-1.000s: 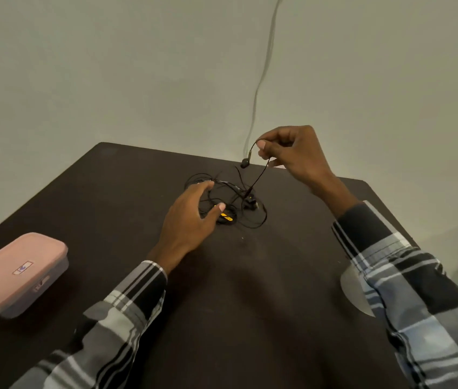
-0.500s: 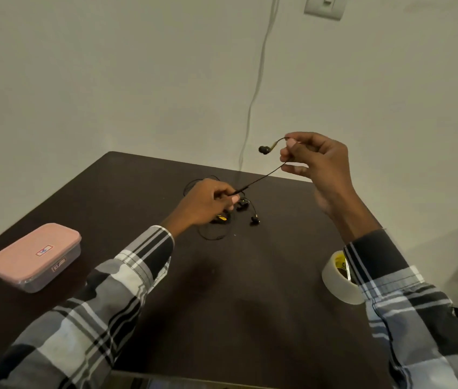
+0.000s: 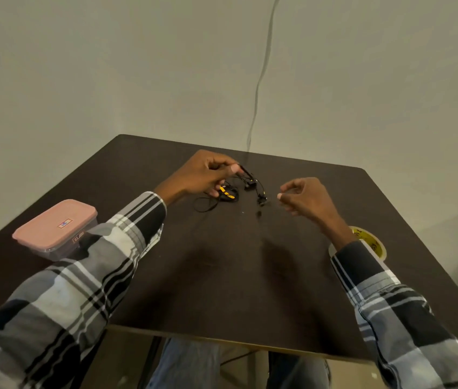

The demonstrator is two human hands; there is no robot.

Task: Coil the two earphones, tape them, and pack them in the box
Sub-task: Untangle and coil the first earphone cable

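Head-worn view, looking forward and down, table [image 3: 236, 276] close

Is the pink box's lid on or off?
On. The pink lid sits flat over the box, edges flush all around.
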